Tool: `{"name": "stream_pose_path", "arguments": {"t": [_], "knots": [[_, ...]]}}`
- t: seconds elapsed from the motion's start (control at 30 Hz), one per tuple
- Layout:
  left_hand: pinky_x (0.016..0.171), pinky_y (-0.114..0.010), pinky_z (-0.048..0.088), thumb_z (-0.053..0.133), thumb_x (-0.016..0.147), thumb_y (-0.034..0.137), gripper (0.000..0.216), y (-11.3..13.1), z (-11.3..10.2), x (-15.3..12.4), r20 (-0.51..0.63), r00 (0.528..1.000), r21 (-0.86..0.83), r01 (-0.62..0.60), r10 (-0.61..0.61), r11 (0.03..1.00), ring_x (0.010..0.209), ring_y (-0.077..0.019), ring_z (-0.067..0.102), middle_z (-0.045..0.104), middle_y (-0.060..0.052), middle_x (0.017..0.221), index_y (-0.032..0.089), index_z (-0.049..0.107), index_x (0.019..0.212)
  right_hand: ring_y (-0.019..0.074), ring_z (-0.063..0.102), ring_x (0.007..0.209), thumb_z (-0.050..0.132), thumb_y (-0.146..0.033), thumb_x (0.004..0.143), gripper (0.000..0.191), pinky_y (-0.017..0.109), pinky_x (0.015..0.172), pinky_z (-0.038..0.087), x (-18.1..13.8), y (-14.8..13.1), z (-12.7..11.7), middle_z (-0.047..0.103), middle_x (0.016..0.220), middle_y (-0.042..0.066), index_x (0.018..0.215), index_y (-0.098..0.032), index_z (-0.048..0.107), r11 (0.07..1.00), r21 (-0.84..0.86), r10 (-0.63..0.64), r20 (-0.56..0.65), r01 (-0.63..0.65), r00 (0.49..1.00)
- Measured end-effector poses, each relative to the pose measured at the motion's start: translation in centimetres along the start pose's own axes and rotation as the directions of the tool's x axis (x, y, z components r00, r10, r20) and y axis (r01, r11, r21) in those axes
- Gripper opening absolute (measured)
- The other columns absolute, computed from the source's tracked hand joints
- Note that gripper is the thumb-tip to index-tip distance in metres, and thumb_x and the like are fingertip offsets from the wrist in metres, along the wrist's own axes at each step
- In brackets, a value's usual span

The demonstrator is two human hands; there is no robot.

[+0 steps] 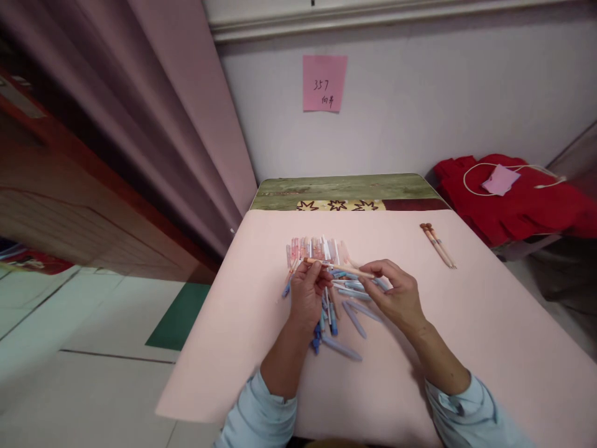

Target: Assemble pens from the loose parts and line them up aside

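The left hand [305, 292] and right hand [396, 297] are each pinching one end of an orange pen [340, 268], holding it level between them, probably to lift it clear of the clutter. The pile of pens [342, 311] is lying just beneath both hands on the pink worktop [489, 323]. A pair of pens [437, 246] is lying well beyond the right hand.

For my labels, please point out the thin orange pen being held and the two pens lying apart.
thin orange pen [346, 269]: head view, bare middle of barrel.
two tan pens [438, 246]: head view, middle of pair.
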State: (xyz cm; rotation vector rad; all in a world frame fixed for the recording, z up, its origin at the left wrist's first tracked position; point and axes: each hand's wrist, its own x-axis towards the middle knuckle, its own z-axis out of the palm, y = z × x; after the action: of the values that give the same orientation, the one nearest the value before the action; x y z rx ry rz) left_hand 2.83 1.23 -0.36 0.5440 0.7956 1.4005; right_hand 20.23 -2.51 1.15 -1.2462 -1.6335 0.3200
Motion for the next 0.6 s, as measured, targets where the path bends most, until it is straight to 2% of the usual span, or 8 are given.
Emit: {"name": "stream_pose_path", "arguments": {"t": [0.43, 0.6], "knots": [[0.049, -0.017, 0.044, 0.079, 0.069, 0.026, 0.025, 0.07, 0.06, -0.13, 0.015, 0.999, -0.03, 0.035, -0.035, 0.999, 0.054, -0.0075, 0.058, 0.064, 0.001, 0.067, 0.015, 0.059, 0.077, 0.0153, 0.059, 0.071, 0.063, -0.025, 0.085, 0.007, 0.028, 0.067, 0.049, -0.1, -0.07, 0.4, 0.067, 0.083, 0.002, 0.09, -0.022, 0.066, 1.0, 0.001, 0.01, 0.031, -0.01, 0.999], [0.049, -0.016, 0.044, 0.081, 0.065, 0.022, 0.027, 0.26, 0.31, -0.21, -0.004, 0.997, -0.082, 0.078, -0.079, 0.994, 0.054, -0.0065, 0.058, 0.066, 0.001, 0.071, 0.015, 0.059, 0.078, 0.0154, 0.06, 0.072, 0.062, -0.028, 0.087, 0.008, 0.028, 0.067, 0.049, -0.4, -0.58, 0.95, 0.067, 0.083, 0.003, 0.091, -0.022, 0.065, 1.0, -0.022, 0.016, -0.013, -0.017, 1.0]]}}
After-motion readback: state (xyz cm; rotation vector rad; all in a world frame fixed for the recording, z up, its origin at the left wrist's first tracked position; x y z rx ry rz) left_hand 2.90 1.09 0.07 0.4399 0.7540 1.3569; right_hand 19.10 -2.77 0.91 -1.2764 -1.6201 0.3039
